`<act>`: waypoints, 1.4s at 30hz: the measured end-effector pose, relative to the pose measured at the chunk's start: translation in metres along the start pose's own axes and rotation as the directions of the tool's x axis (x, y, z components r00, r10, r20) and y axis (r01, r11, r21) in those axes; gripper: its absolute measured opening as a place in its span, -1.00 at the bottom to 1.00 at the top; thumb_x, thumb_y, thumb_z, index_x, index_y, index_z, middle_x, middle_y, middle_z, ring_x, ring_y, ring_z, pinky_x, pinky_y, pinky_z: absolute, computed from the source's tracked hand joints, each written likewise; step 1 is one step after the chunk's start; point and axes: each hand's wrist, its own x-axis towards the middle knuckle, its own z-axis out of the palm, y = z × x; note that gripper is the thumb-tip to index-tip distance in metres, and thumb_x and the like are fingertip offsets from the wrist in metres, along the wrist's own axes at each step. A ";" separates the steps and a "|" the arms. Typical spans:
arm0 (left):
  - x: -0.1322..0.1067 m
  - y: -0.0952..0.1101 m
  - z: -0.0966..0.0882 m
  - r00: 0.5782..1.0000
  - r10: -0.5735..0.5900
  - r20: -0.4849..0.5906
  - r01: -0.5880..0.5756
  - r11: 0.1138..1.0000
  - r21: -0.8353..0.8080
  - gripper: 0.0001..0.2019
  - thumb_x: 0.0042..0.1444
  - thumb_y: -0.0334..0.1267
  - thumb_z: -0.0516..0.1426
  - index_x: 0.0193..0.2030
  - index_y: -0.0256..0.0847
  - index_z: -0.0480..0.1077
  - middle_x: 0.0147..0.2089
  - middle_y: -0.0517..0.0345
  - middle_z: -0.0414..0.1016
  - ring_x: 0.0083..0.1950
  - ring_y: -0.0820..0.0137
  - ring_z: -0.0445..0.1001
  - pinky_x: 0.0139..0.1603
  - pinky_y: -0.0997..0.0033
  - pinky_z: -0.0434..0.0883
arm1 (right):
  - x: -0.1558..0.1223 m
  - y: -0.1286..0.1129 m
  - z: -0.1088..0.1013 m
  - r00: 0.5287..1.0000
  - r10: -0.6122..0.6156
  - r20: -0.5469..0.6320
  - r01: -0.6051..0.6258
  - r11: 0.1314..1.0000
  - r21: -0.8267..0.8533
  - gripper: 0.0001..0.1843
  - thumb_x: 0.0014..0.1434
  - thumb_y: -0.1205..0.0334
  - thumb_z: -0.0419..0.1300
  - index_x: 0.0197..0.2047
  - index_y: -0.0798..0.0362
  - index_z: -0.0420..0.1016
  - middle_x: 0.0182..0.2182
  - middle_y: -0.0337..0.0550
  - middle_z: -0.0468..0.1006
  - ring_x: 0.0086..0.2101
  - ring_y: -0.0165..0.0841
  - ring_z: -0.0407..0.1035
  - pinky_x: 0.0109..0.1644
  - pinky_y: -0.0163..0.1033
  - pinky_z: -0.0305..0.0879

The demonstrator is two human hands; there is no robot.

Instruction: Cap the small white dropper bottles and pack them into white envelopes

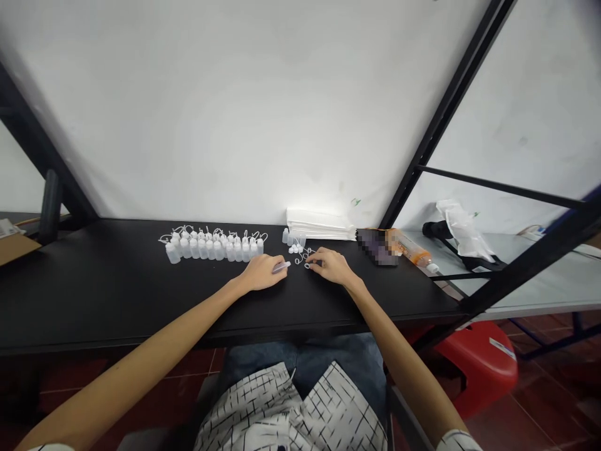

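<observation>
Left hand (263, 272): curling closed around one small translucent bottle (280, 267), which is lying tilted in the grasp, its tip pointing toward the right hand.

Right hand (332, 265): hovering low over the surface (117, 282), thumb and fingers drawing close together beside a white ring piece (307, 266); whether they are gripping it, one cannot tell.

White looped pieces (297, 260): lying loose between the two hands, near the right fingertips.

Small white caps (295, 248): clustering just behind the looped pieces.

Loose translucent bottles (293, 238): a few, sitting behind the caps.

Capped bottles (211, 249): many, standing upright in close rows to the left of the left hand, white cords looping above their tops.

White flat stack (322, 224): resting at the back of the surface, against the wall (282, 113).

Dark packet (379, 247): lying to the right of the right hand, partly blurred.

Clear bottle with orange label (416, 250): lying on its side just beside the dark packet, white cap pointing toward the front right.

Clear plastic bag (464, 228): lying over a black object on the grey surface (554, 275) beyond the black frame (444, 106).

Red stool (486, 363): standing below, at right.
</observation>
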 end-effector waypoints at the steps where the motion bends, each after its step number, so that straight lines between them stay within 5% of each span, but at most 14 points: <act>1: 0.001 0.001 0.000 1.000 -0.008 -0.001 0.008 1.000 -0.004 -0.74 0.16 -0.13 0.02 -0.28 -0.20 0.47 -0.43 0.08 0.49 -0.38 0.28 0.41 -0.38 0.39 0.11 | -0.001 -0.003 0.000 1.000 -0.018 -0.001 0.018 1.000 -0.022 -0.83 0.18 0.22 0.25 -0.17 -0.13 0.65 -0.21 -0.21 0.56 -0.32 -0.37 0.40 -0.32 -0.31 0.13; 8: 0.022 0.007 0.005 0.993 -0.109 -0.039 0.103 0.988 -0.118 -0.75 0.13 -0.12 0.04 -0.34 -0.20 0.47 -0.43 0.12 0.48 -0.39 0.32 0.38 -0.38 0.40 0.11 | 0.000 -0.012 0.001 0.997 -0.065 -0.045 0.065 0.998 -0.005 -0.89 0.13 0.29 0.25 -0.31 -0.03 0.63 -0.25 -0.21 0.57 -0.37 -0.41 0.40 -0.35 -0.32 0.10; 12: 0.023 0.006 0.005 0.992 -0.121 -0.036 0.113 0.979 -0.172 -0.77 0.10 -0.16 0.04 -0.35 -0.21 0.47 -0.47 0.17 0.44 -0.40 0.34 0.36 -0.37 0.41 0.13 | 0.011 -0.008 0.000 0.997 0.027 -0.067 -0.012 0.977 0.211 -0.89 0.09 0.25 0.23 -0.36 0.04 0.59 -0.42 -0.22 0.58 -0.50 -0.44 0.37 -0.39 -0.34 0.15; 16: 0.017 0.004 0.002 0.989 -0.141 -0.037 0.129 0.965 -0.228 -0.79 0.08 -0.19 0.03 -0.35 -0.20 0.45 -0.45 0.18 0.43 -0.36 0.34 0.36 -0.33 0.40 0.17 | 0.033 -0.006 0.003 0.997 0.074 -0.008 -0.057 0.827 0.560 -0.81 0.00 0.25 0.20 -0.30 0.12 0.55 -0.45 -0.20 0.57 -0.65 -0.50 0.26 -0.56 -0.37 0.12; 20: 0.010 0.004 -0.002 0.989 -0.147 -0.035 0.132 0.953 -0.273 -0.81 0.07 -0.19 0.01 -0.36 -0.19 0.40 -0.42 0.20 0.40 -0.35 0.34 0.34 -0.31 0.39 0.16 | 0.044 -0.012 0.008 0.999 0.046 -0.003 -0.031 0.709 0.704 -0.77 -0.08 0.21 0.23 -0.33 0.16 0.55 -0.51 -0.19 0.54 -0.71 -0.54 0.17 -0.61 -0.37 0.09; 28: 0.009 0.001 -0.002 0.993 -0.105 -0.062 0.080 0.946 -0.314 -0.79 0.10 -0.15 0.00 -0.37 -0.20 0.37 -0.44 0.22 0.35 -0.35 0.35 0.32 -0.30 0.38 0.18 | 0.035 -0.028 0.008 1.000 -0.010 0.008 0.000 0.647 0.762 -0.72 -0.11 0.11 0.34 -0.39 0.18 0.59 -0.64 -0.26 0.41 -0.67 -0.53 0.17 -0.58 -0.37 0.08; 42: 0.005 0.008 -0.005 0.996 -0.041 -0.080 0.007 0.923 -0.385 -0.72 0.14 -0.08 0.00 -0.38 -0.23 0.39 -0.46 0.21 0.36 -0.37 0.38 0.31 -0.30 0.40 0.23 | 0.033 -0.035 0.021 0.994 -0.085 -0.064 0.106 0.732 0.673 -0.79 0.06 0.18 0.21 -0.35 0.15 0.59 -0.64 -0.27 0.40 -0.68 -0.49 0.27 -0.51 -0.35 0.20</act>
